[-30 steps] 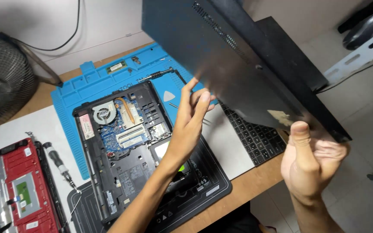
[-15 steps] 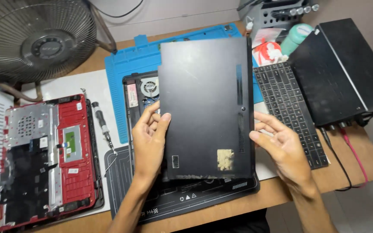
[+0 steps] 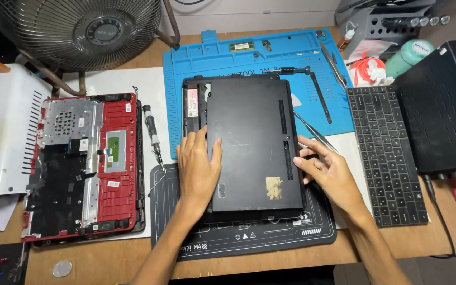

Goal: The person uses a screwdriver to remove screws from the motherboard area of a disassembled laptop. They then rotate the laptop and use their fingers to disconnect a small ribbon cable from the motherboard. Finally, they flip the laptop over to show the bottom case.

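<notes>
Lowered cover panel between both hands

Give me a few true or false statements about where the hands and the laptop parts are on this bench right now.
1. The left hand lies flat on the black bottom cover. True.
2. The right hand holds a screwdriver. False: it touches the cover's right edge; the screwdriver lies left of the black laptop.
3. The red laptop chassis lies left of the black laptop. True.
4. The loose keyboard rests on the blue mat. False: it lies right of the mat.
</notes>
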